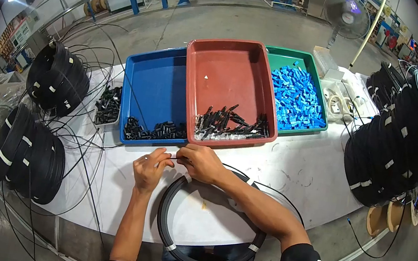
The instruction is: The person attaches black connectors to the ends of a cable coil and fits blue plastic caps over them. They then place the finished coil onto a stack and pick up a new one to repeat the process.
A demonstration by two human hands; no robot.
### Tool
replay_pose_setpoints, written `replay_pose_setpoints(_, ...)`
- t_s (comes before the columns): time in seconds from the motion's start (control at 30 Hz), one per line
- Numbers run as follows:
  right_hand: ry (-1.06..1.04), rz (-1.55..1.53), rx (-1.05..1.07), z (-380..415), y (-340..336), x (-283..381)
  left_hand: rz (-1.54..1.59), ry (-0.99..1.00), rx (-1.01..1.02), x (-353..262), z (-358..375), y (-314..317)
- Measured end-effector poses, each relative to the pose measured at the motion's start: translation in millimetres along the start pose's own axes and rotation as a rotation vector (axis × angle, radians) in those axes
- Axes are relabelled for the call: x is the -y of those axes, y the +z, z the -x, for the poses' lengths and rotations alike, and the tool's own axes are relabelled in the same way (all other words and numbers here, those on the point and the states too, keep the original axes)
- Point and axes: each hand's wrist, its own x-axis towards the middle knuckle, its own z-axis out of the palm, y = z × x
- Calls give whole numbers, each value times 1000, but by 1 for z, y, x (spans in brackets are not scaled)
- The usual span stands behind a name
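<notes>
My left hand (149, 169) and my right hand (199, 162) are close together over the table, just below the red tray. Both have their fingers closed on a thin black cable (271, 186), which passes between them and trails off to the right past my forearm. What sits at the cable's end in my fingertips is too small to make out. Under my right forearm lies a coil of black cable (165, 221), bound with white bands, resting across the table's front edge and towards my lap.
A red tray (223, 73) with black connector parts stands between a blue tray (156, 85) of small black pieces and a green tray (321, 107) of blue pieces. Stacks of black cable coils (34, 158) stand left, more coils (384, 151) right. Loose cables cross the left side.
</notes>
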Motion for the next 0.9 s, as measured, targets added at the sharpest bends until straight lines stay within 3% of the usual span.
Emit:
replay_pose_setpoints(0.13, 130, 56, -95, 5, -2, 4, -86, 37, 85, 3, -23, -4)
replay_pose_setpoints(0.27, 99, 1, -178, 2, 8, -10, 158, -4, 169, -9, -67, -14)
replay_pose_setpoints(0.33, 49, 4, -113, 1, 11, -14, 476, -166, 168, 12, -79, -7)
replay_pose_setpoints(0.4, 89, 16, -72, 4, 10, -9, 333, -244, 348, 12, -103, -5)
replay_pose_setpoints(0.43, 104, 64, 21, 3, 7, -4, 195, -107, 392, -8, -120, -2)
replay_pose_setpoints(0.47, 112, 111, 113, 0, 7, -2, 191, -110, 389, -11, -128, 12)
replay_pose_setpoints(0.53, 110, 152, 147, -1, 9, -2, 263, 116, 655, -4, -137, 41)
replay_pose_setpoints(0.6, 290, 104, 253, -4, 5, -4, 191, 343, 728, 5, -142, 71)
replay_pose_setpoints(0.67, 270, 122, 253, -3, 14, -14, 126, 515, 790, 5, -147, 90)
replay_pose_setpoints(0.73, 228, 94, 183, -5, 10, -9, 40, 545, 846, 7, -152, 104)
replay_pose_setpoints(0.8, 326, 114, 287, -5, 7, -9, -12, 565, 894, 12, -158, 110)
replay_pose_setpoints(0.9, 305, 132, 294, -4, 12, -14, -80, 574, 803, 18, -165, 109)
